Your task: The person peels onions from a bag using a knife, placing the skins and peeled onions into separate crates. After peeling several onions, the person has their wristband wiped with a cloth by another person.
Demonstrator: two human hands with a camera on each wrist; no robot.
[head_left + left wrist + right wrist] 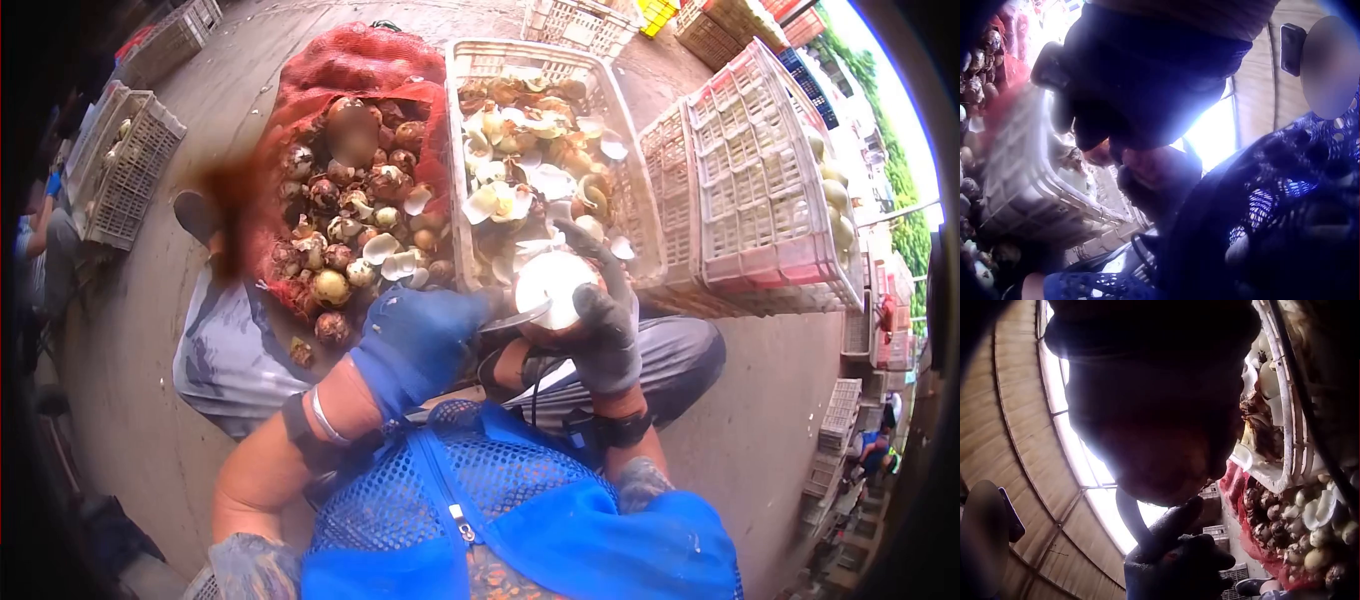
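Note:
My left hand (418,332), in a blue glove, grips a knife whose curved blade (518,318) lies against the near side of a white, peeled-looking onion (548,282). My right hand (612,335), in a dark grey glove, holds that onion from the right, its fingers around the far side and thumb in front. In the right wrist view the onion (1160,481) is in deep shade under the hand, and the knife blade (1131,517) rises from the other glove. The left wrist view shows the gloved left hand (1141,81) mostly dark, hiding the knife's handle.
A red mesh bag (345,60) of brown-skinned onions lies open at front left. Beside it stands a white plastic crate (632,190) of peels and skins. Stacked crates (755,190) holding pale onions rise at right; another crate (130,170) stands far left.

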